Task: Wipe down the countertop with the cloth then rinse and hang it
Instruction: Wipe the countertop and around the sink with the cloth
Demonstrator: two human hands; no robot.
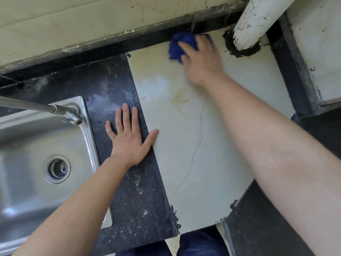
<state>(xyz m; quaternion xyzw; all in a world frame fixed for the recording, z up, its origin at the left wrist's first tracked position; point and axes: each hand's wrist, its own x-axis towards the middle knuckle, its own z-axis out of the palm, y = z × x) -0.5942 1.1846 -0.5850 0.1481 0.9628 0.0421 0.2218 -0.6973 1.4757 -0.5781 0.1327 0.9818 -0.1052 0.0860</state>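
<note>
**Right hand wiping the far corner of a kitchen countertop with a blue cloth**

Seen from above, a person is leaning over a pale countertop (212,145). The right hand (201,65) is reaching to the far back edge. Its fingers are curling over a bunched blue cloth (181,45) and pressing it onto the surface. The hand is blurred, so the exact finger positions are hard to make out.

The cloth is sitting just beyond the palm, against the dark strip at the foot of the wall. A white pipe (258,21) is rising through the countertop close by on the right.

The left hand (129,137) is lying flat with its fingers spread, holding nothing. It is resting on the dark speckled strip (140,191) between the pale surface and a steel sink (88,130), where a tap (55,109) is reaching out over the basin.

Most of the pale surface, including a faint yellowish stain (177,100), is lying between the cloth and the person. The next strokes will probably be pulling back toward the body. The sink for rinsing is well to the left, nearer the empty left hand.
</note>
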